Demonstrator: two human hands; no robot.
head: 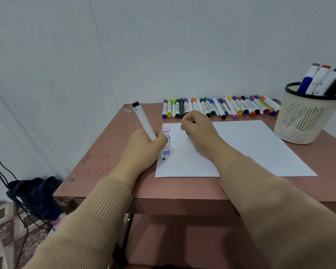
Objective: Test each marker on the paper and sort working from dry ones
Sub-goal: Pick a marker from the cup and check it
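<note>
- The left hand [144,146] is closed round a white marker [144,122]; the barrel is gripped low, between the thumb and curled fingers.
- The marker is held tilted, with its black end up and leaning left and its dark tip [163,158] down on the paper [250,148], just under the hand's lower right side.
- The tip is placed just below a column of "test" words [166,131] in several colours at the paper's left edge; part of the column is covered by the left hand.
- The right hand [199,131] is rested on the paper just right of the column, with its fingers curled in. A small dark bit is seen at the fingertips, but whether anything is held cannot be told.
- The two hands are seen near each other, not touching.
- A row of capped markers [221,108] is laid side by side along the far edge of the table [109,177], beyond the paper and just behind the right hand.
- A cream basket [303,123] with a black rim is stood right of the paper; several thick markers [318,78] are stood in it.
- Red and dark scribbles [97,167] are seen on the table's left part.
- A dark bag [35,195] is seen on the floor at left.
</note>
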